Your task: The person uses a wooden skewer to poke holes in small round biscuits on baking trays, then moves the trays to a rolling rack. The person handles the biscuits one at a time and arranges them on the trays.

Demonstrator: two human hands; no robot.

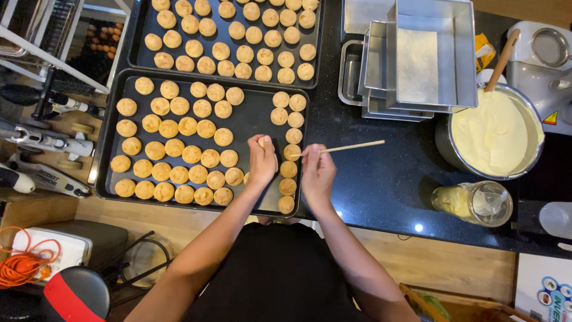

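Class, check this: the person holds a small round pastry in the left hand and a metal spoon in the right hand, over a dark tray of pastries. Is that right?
Not quite. The right hand holds a thin wooden stick, not a metal spoon, as the head view shows. The rest stands: the left hand holds a small round pastry over the dark tray of pastries.

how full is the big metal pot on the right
Nearly full. The metal pot holds pale yellow cream up close to its rim, with a wooden handle sticking out of it.
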